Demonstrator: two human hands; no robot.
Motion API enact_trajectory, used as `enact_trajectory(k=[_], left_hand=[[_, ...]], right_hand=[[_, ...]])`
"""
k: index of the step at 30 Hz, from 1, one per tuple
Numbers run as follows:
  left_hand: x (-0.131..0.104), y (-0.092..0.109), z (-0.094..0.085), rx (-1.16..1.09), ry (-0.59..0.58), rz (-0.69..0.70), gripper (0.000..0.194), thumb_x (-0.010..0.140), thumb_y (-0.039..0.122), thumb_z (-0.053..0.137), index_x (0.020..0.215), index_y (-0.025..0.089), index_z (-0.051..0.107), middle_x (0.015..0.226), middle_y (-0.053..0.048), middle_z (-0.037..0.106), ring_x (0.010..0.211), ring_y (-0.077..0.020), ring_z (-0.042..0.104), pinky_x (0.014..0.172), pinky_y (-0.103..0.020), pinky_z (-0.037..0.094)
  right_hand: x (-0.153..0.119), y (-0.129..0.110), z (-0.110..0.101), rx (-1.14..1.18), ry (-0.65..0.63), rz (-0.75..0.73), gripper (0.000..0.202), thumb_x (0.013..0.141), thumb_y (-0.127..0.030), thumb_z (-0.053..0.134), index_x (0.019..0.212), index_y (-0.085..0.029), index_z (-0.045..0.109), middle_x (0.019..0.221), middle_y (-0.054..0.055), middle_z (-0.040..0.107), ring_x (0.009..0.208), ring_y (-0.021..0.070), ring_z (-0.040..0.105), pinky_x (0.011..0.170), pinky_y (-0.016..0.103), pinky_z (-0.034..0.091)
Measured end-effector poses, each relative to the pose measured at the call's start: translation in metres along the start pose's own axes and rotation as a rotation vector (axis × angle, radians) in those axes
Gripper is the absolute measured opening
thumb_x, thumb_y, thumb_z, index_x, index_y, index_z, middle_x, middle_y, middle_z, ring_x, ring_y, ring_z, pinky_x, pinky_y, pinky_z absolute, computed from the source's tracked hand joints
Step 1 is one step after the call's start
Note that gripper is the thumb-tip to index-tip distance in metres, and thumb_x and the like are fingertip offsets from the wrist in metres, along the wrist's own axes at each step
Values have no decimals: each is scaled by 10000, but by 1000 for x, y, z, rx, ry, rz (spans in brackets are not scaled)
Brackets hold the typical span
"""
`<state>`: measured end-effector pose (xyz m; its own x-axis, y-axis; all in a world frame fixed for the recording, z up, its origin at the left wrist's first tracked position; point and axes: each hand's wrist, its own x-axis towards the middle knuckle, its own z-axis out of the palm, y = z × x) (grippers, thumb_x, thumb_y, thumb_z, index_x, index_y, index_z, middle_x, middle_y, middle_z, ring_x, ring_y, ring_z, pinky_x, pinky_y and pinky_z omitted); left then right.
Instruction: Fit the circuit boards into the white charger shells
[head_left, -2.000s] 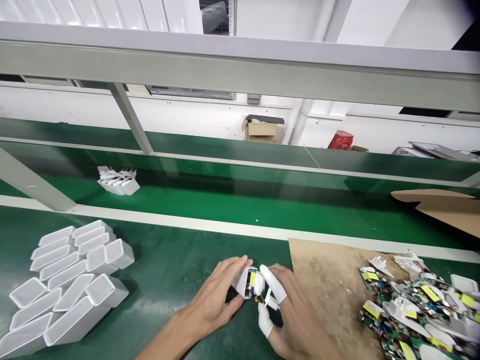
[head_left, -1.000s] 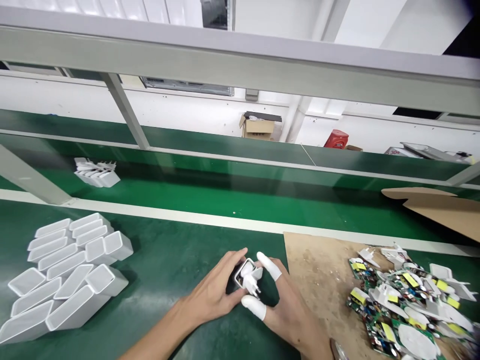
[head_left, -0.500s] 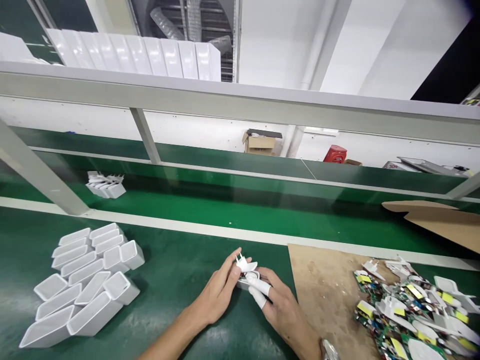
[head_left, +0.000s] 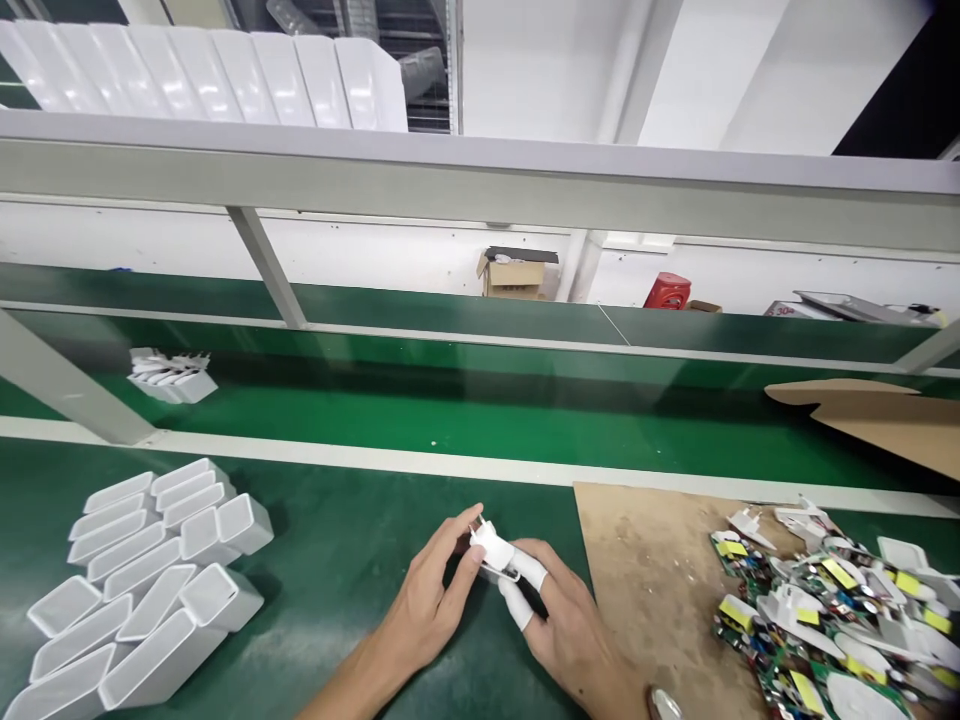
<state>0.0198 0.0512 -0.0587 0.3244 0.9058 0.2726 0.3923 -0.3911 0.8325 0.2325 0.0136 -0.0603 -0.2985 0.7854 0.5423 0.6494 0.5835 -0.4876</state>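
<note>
Bench, adapter between left grip, right grip

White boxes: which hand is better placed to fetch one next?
Probably the left hand: it is nearer the white boxes, while the right hand is over by the cardboard. Both hands hold the white plug, so the left would have to let go first.

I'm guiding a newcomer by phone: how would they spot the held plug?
On the green bench, look between the open white cases at left and the brown cardboard at right. There, the left hand and right hand hold a white two-pin plug. Other plugs lie on the cardboard; only this one is held.
</note>
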Motion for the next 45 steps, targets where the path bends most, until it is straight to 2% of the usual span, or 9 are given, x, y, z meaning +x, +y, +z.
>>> enact_trajectory(k=[9, 15, 18, 20, 24, 30, 35, 40, 45], left_hand=[[6, 8, -3, -130, -9, -93, 264, 1112, 432, 457, 1165, 237, 628, 1052, -48, 732, 912, -198, 714, 836, -306, 585], [7, 9, -4, -140, -19, -102, 279, 1113, 458, 448, 1127, 238, 620, 995, -36, 715, 869, -192, 698, 805, -309, 584], [6, 5, -3, -149, -12, -103, 278, 1116, 461, 443, 1148, 241, 611, 1038, -52, 729, 908, -202, 719, 828, -334, 606], [3, 2, -2, -147, -14, -39, 344, 1053, 500, 590, 1287, 249, 569, 1140, -78, 739, 1023, -243, 743, 923, -399, 621], [-1, 4, 7, 13, -25, 214, 874, 859, 376, 870, 1572, 307, 370, 1418, -137, 647, 1297, -345, 657, 1099, -542, 555], [-1, 20, 19, 142, 73, 405, 744, 954, 189, 718, 1588, 297, 343, 1383, -142, 645, 1268, -325, 640, 1058, -528, 563], [10, 12, 21, 200, 108, 215, 737, 916, 212, 708, 1567, 257, 365, 1305, -144, 642, 1211, -351, 641, 1044, -601, 530], [54, 5, 43, 41, -33, 55, 763, 850, 250, 728, 1529, 210, 383, 1325, -138, 650, 1213, -331, 648, 1090, -573, 509], [90, 14, 87, 40, -151, 82, 841, 767, 161, 763, 1531, 190, 412, 1241, -112, 717, 1034, -273, 718, 991, -481, 586]], right_hand=[[-3, 11, -4, 335, -38, 207, 367, 986, -174, 625, 1337, -275, 585, 1269, 66, 697, 1063, 190, 751, 959, 328, 643], [-6, 2, -1, 118, -46, 74, 301, 1019, -131, 531, 1288, -241, 609, 1185, 94, 720, 964, 218, 751, 846, 348, 655], [-3, -1, 2, 222, -13, 153, 245, 1021, -183, 541, 1235, -237, 646, 1166, 95, 727, 964, 227, 753, 875, 377, 649], [0, -2, 6, 517, 53, 346, 224, 1008, -298, 611, 1217, -241, 668, 1167, 96, 739, 1003, 245, 756, 927, 421, 642], [4, -4, 10, 1037, 118, 642, 380, 1007, -541, 596, 1145, -208, 717, 1005, 107, 777, 848, 274, 785, 725, 445, 682], [3, -8, 11, 1066, 146, 644, 433, 1054, -527, 499, 1171, -178, 729, 979, 121, 782, 837, 298, 791, 747, 504, 679], [-2, -15, -3, 574, 340, 326, 289, 1051, -269, 555, 1312, -252, 678, 1375, 139, 669, 1279, 296, 660, 1104, 544, 545], [-1, -31, -21, 87, 364, -276, 452, 952, -46, 541, 1376, -183, 616, 1240, 174, 703, 1186, 287, 691, 984, 483, 632], [1, -29, -17, -11, 223, -410, 340, 977, -96, 567, 1308, -119, 641, 1136, 162, 755, 1048, 274, 732, 859, 399, 676]])
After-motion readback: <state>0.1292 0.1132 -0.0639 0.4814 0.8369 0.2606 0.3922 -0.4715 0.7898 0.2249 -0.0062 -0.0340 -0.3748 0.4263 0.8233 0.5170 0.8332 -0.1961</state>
